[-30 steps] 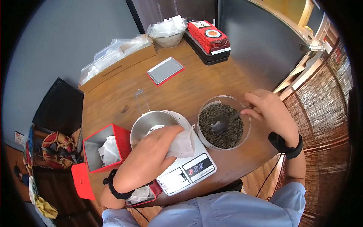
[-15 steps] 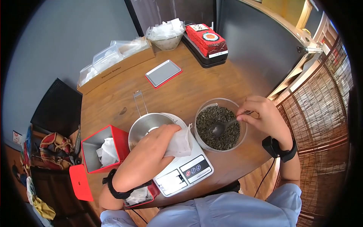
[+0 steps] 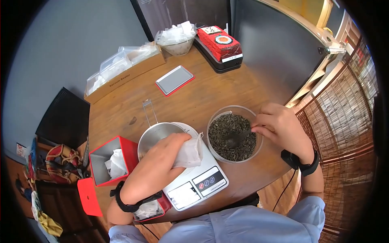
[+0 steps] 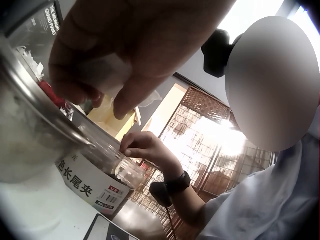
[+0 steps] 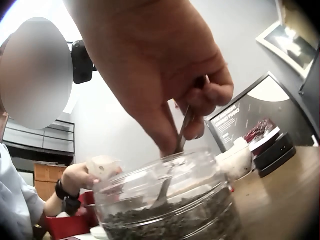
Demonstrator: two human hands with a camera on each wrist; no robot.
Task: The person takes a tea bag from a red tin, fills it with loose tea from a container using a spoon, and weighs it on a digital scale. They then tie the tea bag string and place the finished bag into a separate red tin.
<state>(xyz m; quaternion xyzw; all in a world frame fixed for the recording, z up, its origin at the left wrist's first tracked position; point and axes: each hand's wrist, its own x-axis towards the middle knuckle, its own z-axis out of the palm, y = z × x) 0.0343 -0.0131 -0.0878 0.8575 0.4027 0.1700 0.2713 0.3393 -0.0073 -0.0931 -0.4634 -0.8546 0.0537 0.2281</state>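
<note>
Leaves [image 3: 225,131] are being dug into with a spoon [image 3: 235,139].
Head view: the spoon is maybe being sunk deeper in the clear tub [image 3: 260,142] than before; a scoop is likely being filled. Left wrist view: a white bag [image 4: 106,71] is being gripped by the left hand [image 4: 125,42] over the scale [image 4: 45,205]. Right wrist view: the spoon is being pinched by the right hand [image 5: 155,65].

Light-blue top [image 3: 243,223], matching sleeves [image 3: 311,211]; black wristbands [image 3: 311,164], boxy black modules [image 3: 289,159], thin dark cable [image 3: 285,190].
</note>
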